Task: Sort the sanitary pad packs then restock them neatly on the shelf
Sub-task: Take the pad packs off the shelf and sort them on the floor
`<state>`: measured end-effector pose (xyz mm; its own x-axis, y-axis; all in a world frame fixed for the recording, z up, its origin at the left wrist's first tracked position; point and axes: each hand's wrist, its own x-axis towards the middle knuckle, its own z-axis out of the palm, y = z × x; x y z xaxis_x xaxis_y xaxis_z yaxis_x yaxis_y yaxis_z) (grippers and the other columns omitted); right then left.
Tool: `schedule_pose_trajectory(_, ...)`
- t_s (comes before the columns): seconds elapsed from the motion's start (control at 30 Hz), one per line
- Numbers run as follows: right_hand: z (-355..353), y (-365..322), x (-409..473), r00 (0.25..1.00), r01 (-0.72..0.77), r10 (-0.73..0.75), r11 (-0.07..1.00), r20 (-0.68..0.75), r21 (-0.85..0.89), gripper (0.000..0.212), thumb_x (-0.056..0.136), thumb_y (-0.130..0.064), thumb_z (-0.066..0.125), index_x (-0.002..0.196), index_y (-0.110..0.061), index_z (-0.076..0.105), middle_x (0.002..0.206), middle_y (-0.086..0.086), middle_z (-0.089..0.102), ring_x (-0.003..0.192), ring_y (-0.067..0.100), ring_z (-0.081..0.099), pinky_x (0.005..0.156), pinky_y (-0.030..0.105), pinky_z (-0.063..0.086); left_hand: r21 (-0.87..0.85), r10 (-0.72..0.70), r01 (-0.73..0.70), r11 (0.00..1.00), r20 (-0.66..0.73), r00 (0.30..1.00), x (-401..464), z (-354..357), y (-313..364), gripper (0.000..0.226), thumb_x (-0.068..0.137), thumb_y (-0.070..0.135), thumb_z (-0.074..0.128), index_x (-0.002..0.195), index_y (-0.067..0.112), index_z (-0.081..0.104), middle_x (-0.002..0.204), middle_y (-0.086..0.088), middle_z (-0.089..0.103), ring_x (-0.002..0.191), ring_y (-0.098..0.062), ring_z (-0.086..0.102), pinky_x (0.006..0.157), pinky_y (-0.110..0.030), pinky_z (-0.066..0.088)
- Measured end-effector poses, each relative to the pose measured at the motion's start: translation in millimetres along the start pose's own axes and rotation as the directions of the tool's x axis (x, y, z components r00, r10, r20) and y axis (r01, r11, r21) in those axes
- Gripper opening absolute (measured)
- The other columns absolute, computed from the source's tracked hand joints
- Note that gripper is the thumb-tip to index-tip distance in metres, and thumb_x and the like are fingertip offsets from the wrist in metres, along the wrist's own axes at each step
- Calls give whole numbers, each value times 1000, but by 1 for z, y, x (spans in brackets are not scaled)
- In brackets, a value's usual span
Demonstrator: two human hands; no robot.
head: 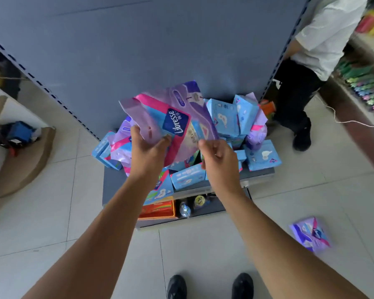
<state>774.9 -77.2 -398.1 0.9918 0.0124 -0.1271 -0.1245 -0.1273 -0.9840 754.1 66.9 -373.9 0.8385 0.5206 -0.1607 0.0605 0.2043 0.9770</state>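
While both arms reach forward from the bottom of the frame, the left hand (148,147) grips a purple and pink Libresse pack (160,117) by its lower left edge, thumb and fingers curled onto it, holding it up at frame centre above the heap. Just to its right, the right hand (218,156) pinches the lower corner of a second pack (200,111), purple with a darker top, which lies against the first one and partly behind it.

Below and behind the two packs, a loose heap of packs (231,119) lies on the grey shelf (112,184) at the middle of the frame: mostly light blue ones, some tilted or standing on edge, with purple and pink ones mixed in on the left and right sides. Under that shelf, a lower one holds an orange box (158,209) and some foil-wrapped items (185,209), too blurred to name.

One purple pack (311,234) lies alone on the tiled floor (52,223) at the lower right. Two black shoes (209,285) show at the bottom edge. In the upper right stands another person (315,44) in a white top and dark trousers, beside a blurred rack of goods (363,87). At the left edge, a blue object (20,130) sits in a cardboard box (26,160).
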Motion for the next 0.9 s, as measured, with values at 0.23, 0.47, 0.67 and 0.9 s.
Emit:
schedule_pose_trajectory(0.23, -169, -38, -2, 950, 298, -230, 867, 210, -399, 55, 84, -41, 72, 131, -34, 44, 124, -27, 44, 119, -2, 45, 96, 8, 35, 376, -219, -24, 926, 589, 778, -27, 68, 32, 45, 67, 1, 72, 106, 16, 56, 100, -11, 67, 89, -21, 64, 80, -46, 56)
schedule_pose_trajectory(0.47, -333, -8, -51, 983, -172, 183, 963, 34, -207, 28, 87, -32, 71, 111, -21, 62, 101, -3, 73, 92, 10, 71, 80, 27, 56, 499, -294, -260, 827, 778, 556, -75, 235, 9, 41, 82, 1, 72, 110, 26, 56, 92, 6, 61, 82, -11, 56, 73, -20, 50)
schedule_pose_trajectory(0.67, -456, 50, -85, 875, -307, 338, 941, -347, 143, 15, 92, -28, 64, 102, -16, 63, 96, 6, 73, 80, 15, 70, 72, 31, 55, 636, -616, 107, 764, 670, 415, -157, 355, -80, 51, 81, 46, 72, 123, 27, 50, 120, 4, 68, 97, -13, 66, 71, -31, 48)
schedule_pose_trajectory(0.9, -548, 107, -114, 725, -306, 475, 871, -499, 384, 17, 93, -36, 62, 102, -22, 59, 90, -4, 73, 79, 10, 72, 66, 25, 56, 669, -615, 5, 744, 680, 399, -234, 465, -153, 48, 85, 27, 74, 124, 10, 53, 114, -6, 71, 93, -17, 70, 62, -23, 52)
